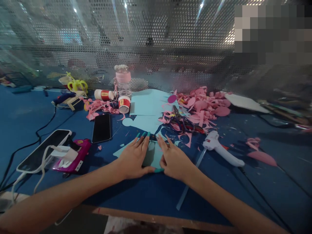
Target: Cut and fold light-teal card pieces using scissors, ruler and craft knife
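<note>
I'd pin the pale blue paper [152,155] with that flat, ungripping left hand [132,159] and smooth toward 12 o'clock with the right hand [175,160], whose grip I can't tell.

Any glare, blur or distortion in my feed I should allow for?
Head view: bright streaks cross the perforated panel, and a pixelated block hides the upper right; head view: the right edge darkens, the left forearm looks stretched, probably lens distortion, but the left hand and right hand read clearly.

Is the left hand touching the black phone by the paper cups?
Apart: the head view shows blue tabletop between the left hand and the black phone.
</note>
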The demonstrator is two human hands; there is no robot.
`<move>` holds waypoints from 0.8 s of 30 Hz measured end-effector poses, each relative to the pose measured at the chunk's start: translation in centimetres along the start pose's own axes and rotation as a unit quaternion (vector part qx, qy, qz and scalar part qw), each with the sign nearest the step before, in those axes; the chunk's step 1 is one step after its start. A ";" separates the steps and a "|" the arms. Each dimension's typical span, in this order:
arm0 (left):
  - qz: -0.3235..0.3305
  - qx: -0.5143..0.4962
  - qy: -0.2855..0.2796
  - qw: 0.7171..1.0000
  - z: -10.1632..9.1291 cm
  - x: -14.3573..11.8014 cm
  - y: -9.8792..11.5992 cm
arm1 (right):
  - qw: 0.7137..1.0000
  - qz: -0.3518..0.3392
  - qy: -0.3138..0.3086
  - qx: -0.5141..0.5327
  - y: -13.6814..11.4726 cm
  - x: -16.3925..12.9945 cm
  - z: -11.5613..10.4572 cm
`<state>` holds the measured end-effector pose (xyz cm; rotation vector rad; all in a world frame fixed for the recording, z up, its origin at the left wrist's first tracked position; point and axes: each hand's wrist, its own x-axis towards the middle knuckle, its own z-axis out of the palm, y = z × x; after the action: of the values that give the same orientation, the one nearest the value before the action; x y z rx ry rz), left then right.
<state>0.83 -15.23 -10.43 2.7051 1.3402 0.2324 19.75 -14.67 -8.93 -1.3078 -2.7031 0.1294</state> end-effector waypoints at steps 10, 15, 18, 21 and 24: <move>-0.005 0.009 -0.018 1.000 -0.1 -0.3 0.4 | 1.000 0.010 0.013 -0.011 -0.1 -0.2 0.1; -0.008 0.010 -0.005 1.000 -0.1 -0.2 0.2 | 1.000 0.008 0.012 -0.023 0.0 -0.1 0.1; -0.001 0.005 -0.005 1.000 -0.2 -0.1 0.1 | 1.000 0.011 0.005 -0.024 -0.1 -0.1 0.1; -0.013 0.004 -0.015 1.000 -0.4 -0.1 0.1 | 0.999 0.004 0.012 -0.034 0.0 0.0 0.3; -0.014 0.001 -0.026 1.000 -0.6 -0.2 0.4 | 0.999 -0.003 0.019 -0.049 0.1 -0.1 0.4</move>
<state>0.90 -15.61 -9.83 2.6731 1.3634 0.1582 19.81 -14.72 -9.35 -1.3122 -2.7122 -0.0288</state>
